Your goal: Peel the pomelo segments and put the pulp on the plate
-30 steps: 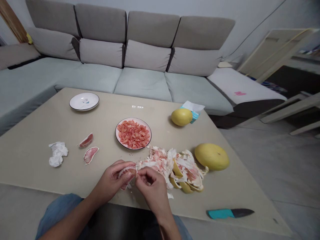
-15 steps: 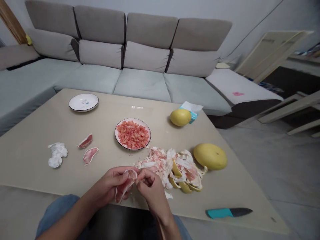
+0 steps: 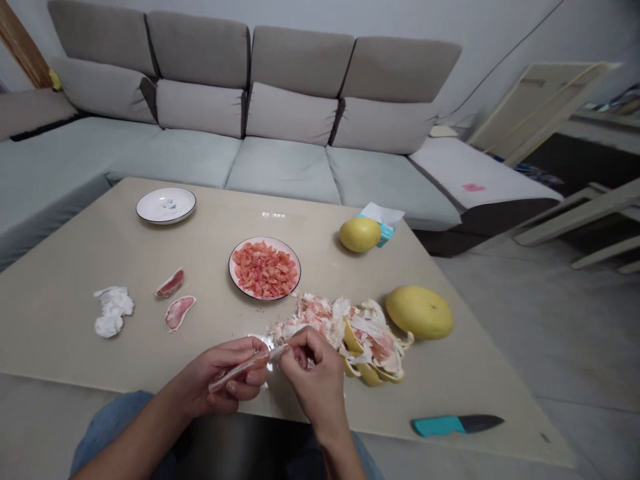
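Note:
My left hand point(image 3: 227, 377) is closed around a pomelo segment point(image 3: 240, 372), its pink flesh edged with white membrane. At the segment's right end, my right hand point(image 3: 315, 370) pinches a whitish strip of membrane point(image 3: 278, 351) that stretches between the two hands. Beyond them, a plate point(image 3: 233, 280) with a dark rim bears a heap of peeled pink pulp point(image 3: 265, 269). Two more segments, one upper point(image 3: 170, 283) and one lower point(image 3: 179, 312), lie on the table to the left. Just past my right hand is a pile of peel and membrane point(image 3: 360, 333).
A knife point(image 3: 457, 425) with a teal handle lies near the table's front right. One whole pomelo point(image 3: 420, 312) sits by the peels, another point(image 3: 360, 235) by a tissue pack point(image 3: 387, 230). A bare plate point(image 3: 167, 205) and crumpled tissue point(image 3: 114, 311) are at left.
My left hand has turned the segment so its narrow edge shows. My right hand has drawn slightly right and up, and a strip of membrane now stretches from the segment.

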{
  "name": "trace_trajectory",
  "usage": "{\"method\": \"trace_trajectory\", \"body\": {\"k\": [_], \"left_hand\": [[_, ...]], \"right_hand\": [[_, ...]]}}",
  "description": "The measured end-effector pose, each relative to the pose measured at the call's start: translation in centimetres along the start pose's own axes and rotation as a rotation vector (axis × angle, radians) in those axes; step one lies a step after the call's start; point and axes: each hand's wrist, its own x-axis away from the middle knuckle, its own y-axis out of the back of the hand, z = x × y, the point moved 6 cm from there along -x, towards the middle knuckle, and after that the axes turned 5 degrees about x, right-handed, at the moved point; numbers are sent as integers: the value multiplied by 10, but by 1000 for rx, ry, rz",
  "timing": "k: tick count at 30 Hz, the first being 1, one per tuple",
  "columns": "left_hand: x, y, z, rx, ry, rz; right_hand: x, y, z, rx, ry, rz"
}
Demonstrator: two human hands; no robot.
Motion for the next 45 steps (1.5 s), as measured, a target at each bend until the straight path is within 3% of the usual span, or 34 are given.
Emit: {"method": "trace_trajectory", "body": {"k": [5, 11, 18, 21, 25, 30, 34, 37, 40, 45], "left_hand": [[0, 1, -1, 86, 39, 64], [7, -1, -12, 207, -132, 76], [6, 3, -15, 161, -175, -20], [4, 9, -18, 6, -245, -121], [3, 11, -21, -385, -338, -280], [3, 10, -25, -791, -427, -415], [5, 2, -34, -1095, -576, -413], [10, -1, -40, -1302, -607, -454], [15, 3, -46, -1330, -604, -548], [21, 10, -50, -974, -623, -632]], "right_hand": [[-4, 8, -9, 1, -47, -35], [-10, 14, -16, -119, -132, 46], [-9, 3, -24, 362, 12, 90], [-8, 3, -28, 421, 61, 93], [-8, 6, -31, 415, 8, 99], [-9, 9, -21, 164, 55, 62], [-6, 5, -6, 42, 141, 173], [-3, 1, 6, 31, 229, 253], [0, -3, 12, 57, 289, 308], [1, -6, 14, 77, 284, 341]]}}
